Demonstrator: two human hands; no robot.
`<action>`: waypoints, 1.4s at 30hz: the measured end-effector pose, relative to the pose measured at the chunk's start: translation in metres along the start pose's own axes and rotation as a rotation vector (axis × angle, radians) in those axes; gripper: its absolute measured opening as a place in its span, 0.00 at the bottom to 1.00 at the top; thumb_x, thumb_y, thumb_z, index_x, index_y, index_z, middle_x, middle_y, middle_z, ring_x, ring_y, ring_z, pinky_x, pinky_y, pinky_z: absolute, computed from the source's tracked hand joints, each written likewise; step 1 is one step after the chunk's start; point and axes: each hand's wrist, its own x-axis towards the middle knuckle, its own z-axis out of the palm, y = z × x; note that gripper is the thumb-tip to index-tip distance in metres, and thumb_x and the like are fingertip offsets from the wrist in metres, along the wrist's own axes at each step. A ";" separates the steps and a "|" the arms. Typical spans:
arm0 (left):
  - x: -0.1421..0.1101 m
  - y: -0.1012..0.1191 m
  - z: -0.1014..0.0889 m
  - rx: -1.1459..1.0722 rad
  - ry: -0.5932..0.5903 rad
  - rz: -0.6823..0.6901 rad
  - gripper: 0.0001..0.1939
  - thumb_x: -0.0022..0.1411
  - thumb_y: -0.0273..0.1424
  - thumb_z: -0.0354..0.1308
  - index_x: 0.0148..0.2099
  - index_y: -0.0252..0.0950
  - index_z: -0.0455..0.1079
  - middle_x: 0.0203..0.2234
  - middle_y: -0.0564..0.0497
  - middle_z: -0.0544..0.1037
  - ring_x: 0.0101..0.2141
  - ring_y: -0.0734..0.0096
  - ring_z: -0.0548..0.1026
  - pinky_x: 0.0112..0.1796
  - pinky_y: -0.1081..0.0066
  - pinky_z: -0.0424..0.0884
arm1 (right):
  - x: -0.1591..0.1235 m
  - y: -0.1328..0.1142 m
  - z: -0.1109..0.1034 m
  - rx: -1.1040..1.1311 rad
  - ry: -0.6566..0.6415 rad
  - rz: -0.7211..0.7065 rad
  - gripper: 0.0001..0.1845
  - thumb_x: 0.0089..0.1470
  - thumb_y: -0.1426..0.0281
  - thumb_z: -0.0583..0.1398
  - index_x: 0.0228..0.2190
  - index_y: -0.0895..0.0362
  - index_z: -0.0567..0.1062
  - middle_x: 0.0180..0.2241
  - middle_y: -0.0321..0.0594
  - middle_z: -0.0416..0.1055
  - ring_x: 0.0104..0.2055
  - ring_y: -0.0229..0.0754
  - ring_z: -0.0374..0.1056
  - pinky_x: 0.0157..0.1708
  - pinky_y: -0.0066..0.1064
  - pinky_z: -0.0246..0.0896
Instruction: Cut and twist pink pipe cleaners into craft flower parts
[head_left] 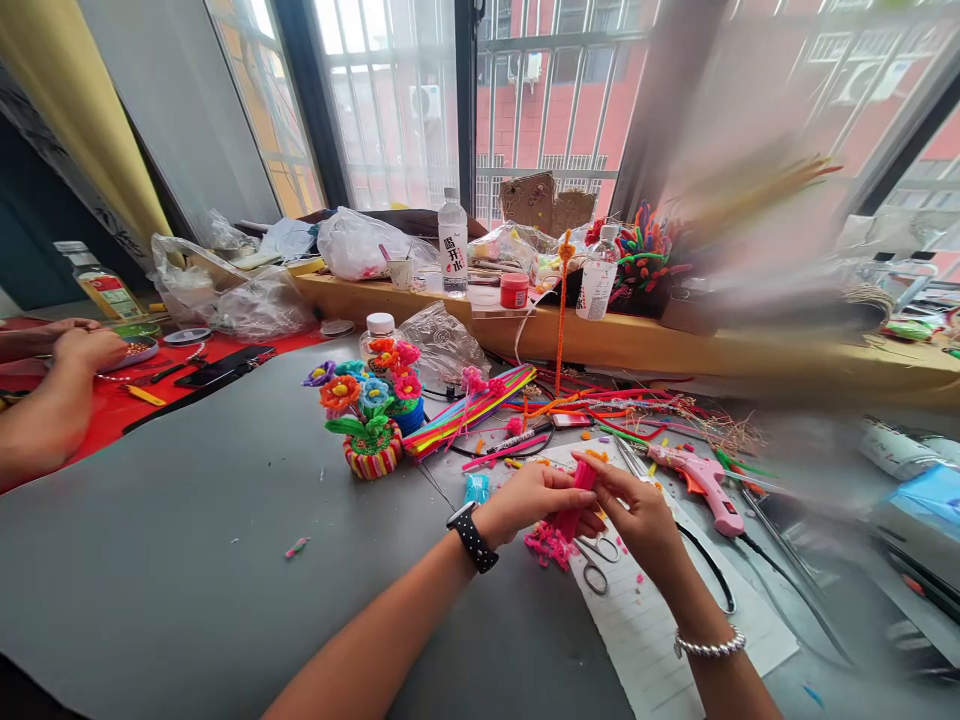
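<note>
My left hand (534, 498), with a dark dotted watch band on its wrist, is closed around a bright pink bundle (574, 512) that looks like short lengths of pipe cleaner. The fingers of my right hand (637, 510) pinch the bundle's upper end, and a beaded bracelet circles that wrist. Just below both hands lies a loose heap of pink curled pieces (549, 545). Beside it, scissors (596, 575) rest on a sheet of white paper (660, 650) dotted with pink scraps. Part of the bundle is hidden by my fingers.
A pink glue gun (701, 485) with a black cord lies right of my hands. Potted pipe cleaner flowers (371, 455) stand to the left, near colourful pipe cleaners (472, 410). Bottles (452, 245) line the sill. Another person's hands (86, 345) are over a red cloth.
</note>
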 end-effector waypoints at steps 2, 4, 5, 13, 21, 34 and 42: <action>-0.001 0.003 -0.002 0.037 0.031 0.038 0.17 0.46 0.40 0.59 0.28 0.28 0.71 0.24 0.43 0.77 0.25 0.69 0.74 0.29 0.72 0.67 | 0.001 0.001 -0.003 0.042 -0.025 0.028 0.19 0.51 0.66 0.53 0.46 0.54 0.68 0.42 0.41 0.71 0.41 0.44 0.68 0.40 0.35 0.63; -0.001 0.006 -0.005 0.035 0.099 0.091 0.18 0.47 0.40 0.58 0.31 0.28 0.72 0.27 0.43 0.77 0.27 0.68 0.74 0.29 0.72 0.67 | 0.002 0.002 -0.006 0.068 0.000 0.073 0.21 0.51 0.65 0.54 0.47 0.55 0.67 0.41 0.43 0.71 0.39 0.44 0.68 0.38 0.35 0.64; -0.002 0.008 -0.007 0.025 0.145 0.118 0.18 0.48 0.40 0.57 0.31 0.28 0.72 0.28 0.42 0.77 0.28 0.68 0.74 0.30 0.72 0.67 | 0.002 0.003 -0.008 0.073 0.032 0.100 0.21 0.50 0.64 0.54 0.46 0.56 0.67 0.40 0.44 0.72 0.39 0.44 0.68 0.38 0.35 0.65; 0.001 0.010 -0.019 0.013 0.458 0.283 0.15 0.48 0.37 0.58 0.33 0.29 0.70 0.33 0.42 0.76 0.33 0.66 0.73 0.34 0.70 0.67 | 0.001 0.020 -0.015 -0.298 0.107 0.136 0.13 0.50 0.64 0.53 0.31 0.59 0.73 0.34 0.45 0.72 0.31 0.43 0.68 0.33 0.36 0.64; 0.003 0.008 -0.027 -0.023 0.459 0.370 0.13 0.47 0.29 0.59 0.38 0.31 0.68 0.33 0.46 0.76 0.37 0.67 0.72 0.38 0.70 0.66 | 0.001 0.022 0.005 -0.399 -0.004 0.031 0.10 0.49 0.67 0.54 0.28 0.56 0.75 0.31 0.43 0.71 0.32 0.46 0.67 0.34 0.38 0.61; 0.001 0.015 -0.037 -0.037 0.480 0.373 0.13 0.47 0.25 0.56 0.38 0.31 0.66 0.31 0.46 0.76 0.34 0.68 0.73 0.38 0.69 0.67 | 0.002 0.035 -0.020 -0.467 0.162 0.030 0.13 0.50 0.67 0.51 0.33 0.58 0.73 0.34 0.46 0.70 0.33 0.47 0.65 0.35 0.40 0.60; -0.003 0.019 -0.041 0.023 0.596 0.384 0.16 0.47 0.30 0.57 0.41 0.32 0.63 0.33 0.46 0.75 0.33 0.67 0.73 0.32 0.72 0.68 | 0.001 0.041 -0.026 -0.489 -0.047 -0.010 0.09 0.42 0.71 0.57 0.29 0.52 0.76 0.32 0.41 0.69 0.37 0.48 0.64 0.40 0.41 0.57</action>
